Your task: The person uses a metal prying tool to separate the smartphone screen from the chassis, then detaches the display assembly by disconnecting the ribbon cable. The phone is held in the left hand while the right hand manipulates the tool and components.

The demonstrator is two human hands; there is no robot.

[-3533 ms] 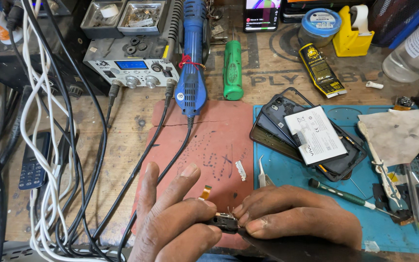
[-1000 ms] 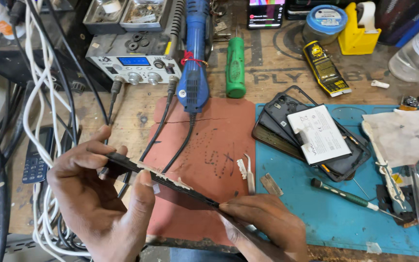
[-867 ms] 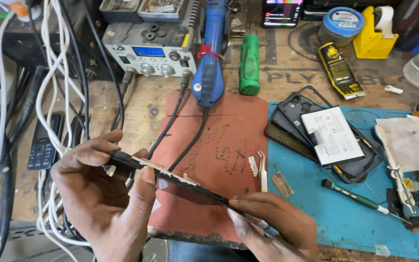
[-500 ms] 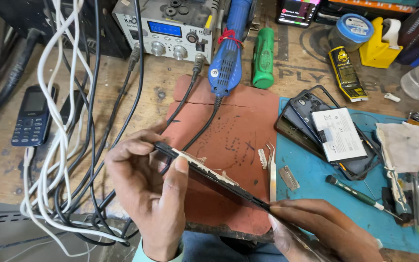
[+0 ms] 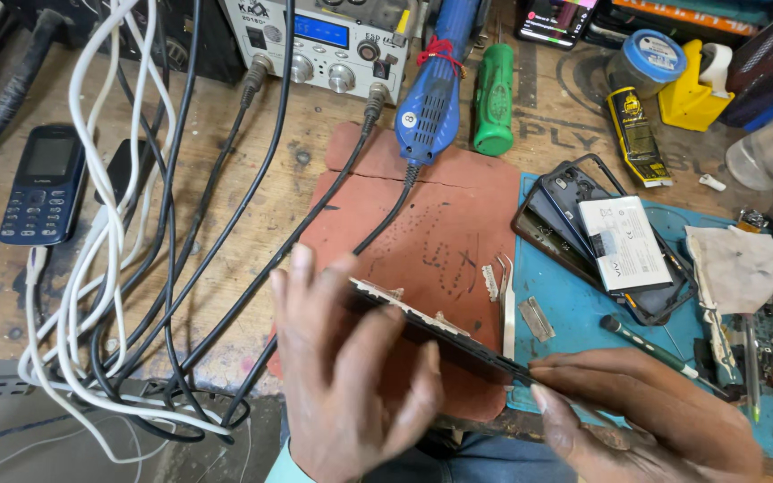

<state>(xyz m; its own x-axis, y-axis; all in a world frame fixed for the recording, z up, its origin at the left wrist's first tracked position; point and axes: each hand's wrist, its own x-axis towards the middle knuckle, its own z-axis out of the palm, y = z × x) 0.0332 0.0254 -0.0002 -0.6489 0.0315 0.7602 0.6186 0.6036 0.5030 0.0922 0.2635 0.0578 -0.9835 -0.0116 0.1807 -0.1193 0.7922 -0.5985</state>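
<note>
Above the red mat (image 5: 458,206), a thin dark phone panel (image 5: 445,335) is seen edge-on, its face hidden. Left hand (image 5: 351,376) pinches 1 end, right hand (image 5: 646,416) the other; the right hand is partly cut off by the frame. Tweezers (image 5: 505,295), a screwdriver (image 5: 659,353) and an opened phone (image 5: 601,237) lie nearby on the blue mat (image 5: 583,358).

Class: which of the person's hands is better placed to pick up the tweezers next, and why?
Probably the right hand: it pinches only the end of the phone panel, close to the tweezers. The left hand supports the panel.
</note>
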